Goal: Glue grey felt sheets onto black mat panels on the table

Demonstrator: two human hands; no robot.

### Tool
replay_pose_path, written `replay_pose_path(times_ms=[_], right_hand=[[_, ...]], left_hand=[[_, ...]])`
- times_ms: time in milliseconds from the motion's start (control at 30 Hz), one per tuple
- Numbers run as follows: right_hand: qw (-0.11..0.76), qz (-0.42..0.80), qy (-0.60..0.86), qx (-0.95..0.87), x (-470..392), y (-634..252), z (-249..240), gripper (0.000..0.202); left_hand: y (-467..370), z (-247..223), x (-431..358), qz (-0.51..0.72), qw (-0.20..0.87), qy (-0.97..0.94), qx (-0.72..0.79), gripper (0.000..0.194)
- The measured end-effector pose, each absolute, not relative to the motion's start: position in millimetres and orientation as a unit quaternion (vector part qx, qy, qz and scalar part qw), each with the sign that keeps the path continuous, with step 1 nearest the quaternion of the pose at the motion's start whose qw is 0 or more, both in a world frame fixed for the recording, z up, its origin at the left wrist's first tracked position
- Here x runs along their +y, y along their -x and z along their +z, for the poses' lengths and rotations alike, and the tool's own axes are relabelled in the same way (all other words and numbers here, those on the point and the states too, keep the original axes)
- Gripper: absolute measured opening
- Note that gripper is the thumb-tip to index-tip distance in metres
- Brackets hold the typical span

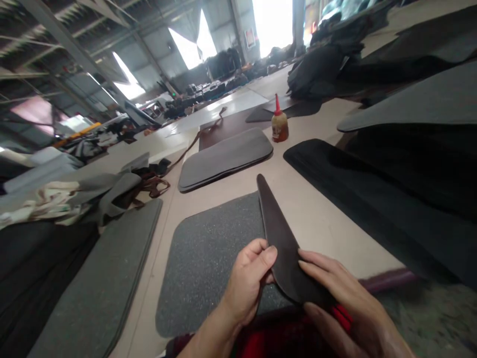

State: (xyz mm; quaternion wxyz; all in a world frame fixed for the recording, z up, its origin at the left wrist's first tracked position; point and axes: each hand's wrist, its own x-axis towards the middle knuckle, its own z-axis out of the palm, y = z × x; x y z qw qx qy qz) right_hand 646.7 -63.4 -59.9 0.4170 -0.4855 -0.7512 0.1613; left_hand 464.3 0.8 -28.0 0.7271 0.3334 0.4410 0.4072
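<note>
Between my hands a dark brown leather-like sheet (285, 248) with rounded corners is raised, folded or tilted on its edge. My left hand (249, 276) pinches its left edge, thumb on top and fingers curled beneath. On the other side my right hand (343, 293) grips the sheet, fingers on its upper face and thumb by the near edge. Under them lies a speckled grey rounded panel (208, 263) on the table. The sheet's underside and part of the panel are hidden.
Beyond the panel lies a stack of grey rounded pieces (225, 161). A glue bottle (279, 127) with a red nozzle stands behind it. Grey sheets (100, 283) and scraps (152, 186) are at the left; black material (357, 194) covers the right side of the beige table (316, 219).
</note>
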Motion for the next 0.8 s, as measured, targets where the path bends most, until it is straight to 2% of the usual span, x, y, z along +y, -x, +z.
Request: replay_pose_path(times_ms=[200, 533, 800], right_hand=[[0.41, 0.134, 0.505, -0.747, -60, -643, -69, 0.031], [0.395, 0.071, 0.513, -0.759, -53, -639, -78, 0.034], [0.396, 0.066, 0.51, -0.761, -54, -637, -82, 0.035]], left_hand=[[-463, -27, 4, 0.401, 0.738, -0.316, 0.441, 0.031], [-454, -20, 2, 0.388, 0.753, -0.321, 0.423, 0.028], [-450, -22, 0, 0.383, 0.751, -0.298, 0.447, 0.027]])
